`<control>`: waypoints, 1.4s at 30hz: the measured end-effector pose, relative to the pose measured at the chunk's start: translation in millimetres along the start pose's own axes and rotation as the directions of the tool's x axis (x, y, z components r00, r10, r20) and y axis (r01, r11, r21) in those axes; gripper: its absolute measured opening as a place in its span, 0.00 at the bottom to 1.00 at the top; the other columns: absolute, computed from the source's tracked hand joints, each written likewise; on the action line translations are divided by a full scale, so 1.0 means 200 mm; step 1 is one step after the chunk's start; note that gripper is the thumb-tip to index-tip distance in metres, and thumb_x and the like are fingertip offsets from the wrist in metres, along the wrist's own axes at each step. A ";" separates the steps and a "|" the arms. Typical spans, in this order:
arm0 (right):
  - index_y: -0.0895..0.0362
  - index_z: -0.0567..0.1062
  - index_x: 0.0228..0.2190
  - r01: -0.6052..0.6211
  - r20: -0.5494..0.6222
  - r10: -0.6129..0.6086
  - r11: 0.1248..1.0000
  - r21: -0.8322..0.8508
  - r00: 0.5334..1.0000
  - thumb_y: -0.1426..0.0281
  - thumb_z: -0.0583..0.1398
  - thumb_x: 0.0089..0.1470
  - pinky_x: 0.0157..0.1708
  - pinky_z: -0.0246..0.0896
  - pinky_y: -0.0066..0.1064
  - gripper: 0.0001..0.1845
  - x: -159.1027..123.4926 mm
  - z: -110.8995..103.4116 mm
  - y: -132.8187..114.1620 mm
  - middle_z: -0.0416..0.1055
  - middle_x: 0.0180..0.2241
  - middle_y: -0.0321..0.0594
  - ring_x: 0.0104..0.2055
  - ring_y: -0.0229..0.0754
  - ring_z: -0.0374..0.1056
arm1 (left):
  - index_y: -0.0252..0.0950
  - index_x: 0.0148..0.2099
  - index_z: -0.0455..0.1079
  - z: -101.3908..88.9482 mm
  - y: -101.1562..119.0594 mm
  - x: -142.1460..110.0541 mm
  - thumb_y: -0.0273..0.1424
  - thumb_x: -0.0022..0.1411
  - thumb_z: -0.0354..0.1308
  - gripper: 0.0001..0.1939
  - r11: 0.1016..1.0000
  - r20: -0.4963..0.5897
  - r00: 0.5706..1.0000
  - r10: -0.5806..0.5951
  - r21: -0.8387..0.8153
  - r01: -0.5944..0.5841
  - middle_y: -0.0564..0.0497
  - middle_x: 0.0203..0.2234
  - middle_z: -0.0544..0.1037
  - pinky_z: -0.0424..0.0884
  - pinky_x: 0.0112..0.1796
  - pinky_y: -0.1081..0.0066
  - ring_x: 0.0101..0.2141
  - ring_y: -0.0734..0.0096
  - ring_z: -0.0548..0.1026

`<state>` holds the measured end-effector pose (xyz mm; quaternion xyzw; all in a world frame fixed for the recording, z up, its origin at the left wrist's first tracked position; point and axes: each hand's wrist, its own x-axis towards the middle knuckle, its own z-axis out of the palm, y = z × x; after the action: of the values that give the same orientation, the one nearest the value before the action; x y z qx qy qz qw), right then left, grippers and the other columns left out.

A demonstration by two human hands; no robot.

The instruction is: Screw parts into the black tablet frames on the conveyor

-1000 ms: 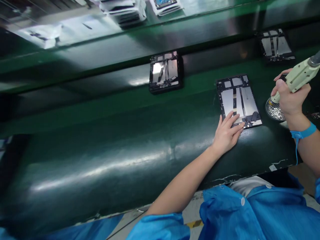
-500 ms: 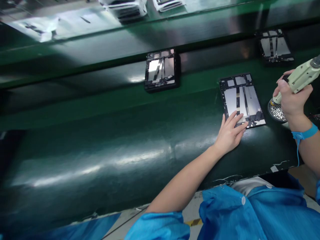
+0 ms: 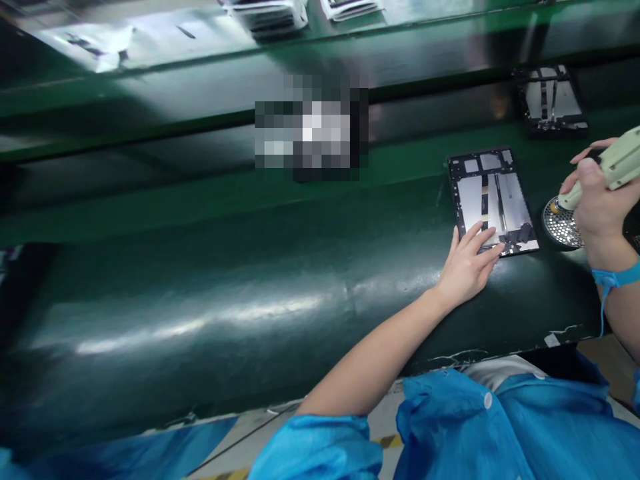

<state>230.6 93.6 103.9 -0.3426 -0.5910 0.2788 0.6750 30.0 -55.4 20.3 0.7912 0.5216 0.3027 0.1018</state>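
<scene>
An opened tablet [image 3: 493, 197] with a black frame and silver plates lies flat on the green mat [image 3: 240, 267]. My left hand [image 3: 469, 265] rests spread over its lower left corner, fingertips touching the inner parts. On the right, my right hand [image 3: 603, 200] is wrapped round a pale green electric screwdriver [image 3: 620, 160]. The tool's nose points down at a round metal screw tray [image 3: 559, 223] with a perforated top, just right of the tablet. The screwdriver's tip is too small to make out there. A blue strap [image 3: 615, 277] circles my right wrist.
Another opened tablet [image 3: 553, 103] lies at the back right. A pixelated patch covers most of a dark device [image 3: 325, 143] at the back middle. White-wrapped stacks [image 3: 273, 17] stand on the shelf above. A dark object [image 3: 23, 287] sits at the left edge.
The whole view has shifted slightly, so most things appear a little farther right. My left hand stays on the tablet and my right hand keeps the screwdriver over the screw tray.
</scene>
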 end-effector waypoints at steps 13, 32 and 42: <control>0.46 0.78 0.44 -0.174 0.412 0.079 0.964 0.200 0.908 0.67 0.69 0.57 0.21 0.71 0.32 0.12 -0.30 0.12 -0.24 0.76 0.38 0.33 0.22 0.36 0.72 | 0.43 0.62 0.75 -0.01 0.01 0.03 0.30 0.75 0.53 0.17 1.000 0.070 0.998 -0.006 -0.016 0.007 0.39 0.65 0.71 0.56 0.64 0.31 0.70 0.46 0.61; 0.49 0.77 0.41 -0.146 0.359 0.094 0.982 0.119 0.929 0.65 0.70 0.52 0.23 0.72 0.32 0.13 -0.32 0.15 -0.23 0.77 0.34 0.33 0.24 0.38 0.72 | 0.43 0.61 0.76 -0.02 0.01 0.03 0.30 0.75 0.53 0.17 0.999 0.072 0.997 -0.022 -0.040 0.025 0.39 0.65 0.71 0.53 0.65 0.30 0.70 0.47 0.61; 0.56 0.74 0.36 0.053 -0.058 -0.054 0.998 -0.019 0.997 0.68 0.66 0.50 0.13 0.57 0.29 0.10 0.02 -0.03 0.00 0.73 0.28 0.34 0.15 0.34 0.65 | 0.42 0.59 0.76 -0.02 0.01 0.03 0.30 0.76 0.52 0.16 0.999 0.059 0.998 -0.021 -0.044 0.023 0.39 0.64 0.72 0.55 0.65 0.29 0.70 0.47 0.61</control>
<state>237.1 95.9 106.9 -0.3408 -0.5823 0.2452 0.6962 31.8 -51.8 26.8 0.7915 0.5202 0.2896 0.1379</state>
